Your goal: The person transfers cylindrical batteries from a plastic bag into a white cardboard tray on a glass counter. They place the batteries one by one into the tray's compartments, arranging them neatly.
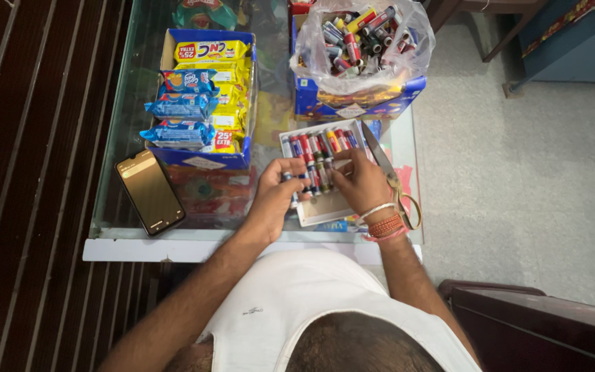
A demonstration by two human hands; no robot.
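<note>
blue cardboard box of yellow and blue snack packets (204, 162) left on glass counter | clear plastic bag of small tubes (363, 41) in blue box, top right | black dark-screened smartphone (150, 192) near left edge

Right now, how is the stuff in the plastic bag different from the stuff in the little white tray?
The small tubes in the plastic bag lie jumbled in a heap; those in the white tray lie side by side in rows. The bag sits in a blue carton, untouched; the left hand and right hand are both at the tray. Both hold similar small colourful tubes on the glass counter.
</note>
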